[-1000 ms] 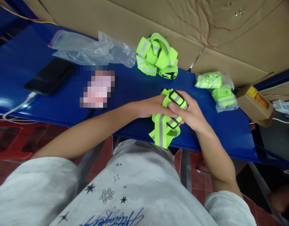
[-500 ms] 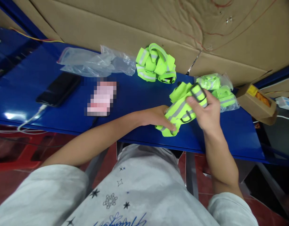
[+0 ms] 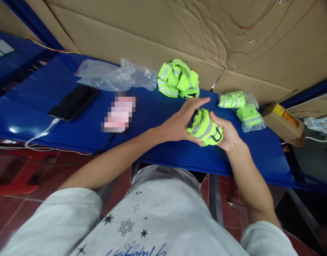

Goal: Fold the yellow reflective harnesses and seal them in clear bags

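Between my two hands, above the front part of the blue table, is a neon yellow-green reflective strap bundle (image 3: 205,128) with grey stripes and black buckles, rolled up compactly. My left hand (image 3: 183,121) cups its left side, the thumb along the near edge and one finger stretched out past the far edge. From the right, my right hand (image 3: 227,133) grips the same bundle, thumb on top and the other fingers mostly hidden beneath it. A loose pile of similar reflective straps (image 3: 178,79) lies behind, against the cardboard wall.
On the blue table (image 3: 150,113) lie clear plastic bags (image 3: 107,74), a black phone (image 3: 73,101) on a white cable, and a second phone with a blurred screen (image 3: 118,113). Bagged reflective straps (image 3: 248,115) sit at right beside an open cardboard box (image 3: 282,122). A cardboard wall (image 3: 142,32) stands behind.
The strap bundle has become shorter and rounder, its hanging loop no longer showing. My left hand has moved up around its left side; my right hand has shifted slightly lower.
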Motion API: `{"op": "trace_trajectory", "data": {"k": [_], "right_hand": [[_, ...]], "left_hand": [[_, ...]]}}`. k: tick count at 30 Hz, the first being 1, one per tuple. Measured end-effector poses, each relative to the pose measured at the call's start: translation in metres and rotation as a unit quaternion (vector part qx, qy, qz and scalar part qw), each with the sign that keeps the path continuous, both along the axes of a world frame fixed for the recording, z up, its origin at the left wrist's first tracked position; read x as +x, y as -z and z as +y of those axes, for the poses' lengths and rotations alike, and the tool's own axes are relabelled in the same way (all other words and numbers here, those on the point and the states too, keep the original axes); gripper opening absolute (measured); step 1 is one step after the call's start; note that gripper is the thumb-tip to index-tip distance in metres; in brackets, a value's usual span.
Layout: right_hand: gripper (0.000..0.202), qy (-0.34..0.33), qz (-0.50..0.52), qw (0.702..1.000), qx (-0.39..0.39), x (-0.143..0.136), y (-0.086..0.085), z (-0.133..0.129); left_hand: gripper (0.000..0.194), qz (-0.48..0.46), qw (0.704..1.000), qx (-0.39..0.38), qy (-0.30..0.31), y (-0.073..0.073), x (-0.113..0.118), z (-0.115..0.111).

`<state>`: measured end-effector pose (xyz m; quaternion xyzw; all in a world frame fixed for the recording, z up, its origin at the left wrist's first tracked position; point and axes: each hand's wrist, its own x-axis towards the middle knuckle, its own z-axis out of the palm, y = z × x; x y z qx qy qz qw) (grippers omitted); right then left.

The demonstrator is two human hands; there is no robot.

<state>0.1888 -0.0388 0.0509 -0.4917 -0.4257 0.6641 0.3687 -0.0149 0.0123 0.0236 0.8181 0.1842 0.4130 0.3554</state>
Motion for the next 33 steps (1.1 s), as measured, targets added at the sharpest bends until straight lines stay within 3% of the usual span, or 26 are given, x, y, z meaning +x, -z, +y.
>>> {"op": "trace_trajectory", "data": {"k": [3,5,7,11,15,19,23,26,29,33], "right_hand": [[0.053,-0.021,0.030,0.999,-0.027,-0.009,0.007,-0.002],[0.048,0.008,0.041,0.999,-0.007,-0.016,0.015,-0.003],[0.043,0.072,0.038,0.996,0.042,-0.020,0.024,-0.001],[0.044,0.177,0.032,0.977,0.113,-0.021,0.033,0.005],[0.063,0.135,0.071,0.983,0.098,-0.024,0.024,0.002],[0.075,0.076,0.094,0.984,0.130,-0.033,0.025,-0.006],[0.075,0.090,0.095,0.983,0.131,-0.037,0.034,-0.007],[0.066,0.118,0.068,0.982,0.134,-0.038,0.035,-0.008],[0.061,0.142,0.051,0.979,0.137,-0.038,0.031,-0.009],[0.059,0.161,0.054,0.975,0.141,-0.032,0.026,-0.006]], "left_hand": [[0.098,-0.002,0.997,0.046,0.056,-0.004,-0.003,-0.001],[0.080,-0.003,0.997,0.035,0.067,-0.004,-0.003,-0.002],[0.072,-0.024,0.999,0.010,0.042,-0.003,-0.001,-0.003],[0.078,-0.023,0.997,-0.068,-0.035,0.001,0.007,-0.004],[0.080,-0.005,0.981,-0.098,-0.167,-0.003,0.009,-0.007],[0.074,0.052,0.956,-0.071,-0.278,-0.010,0.005,-0.010],[0.067,0.167,0.944,-0.009,-0.284,-0.012,0.005,-0.017],[0.062,0.235,0.941,-0.006,-0.245,-0.016,0.001,-0.020],[0.064,0.263,0.929,0.004,-0.261,-0.033,-0.031,-0.004],[0.081,0.202,0.857,-0.006,-0.474,-0.063,-0.130,0.061]]}}
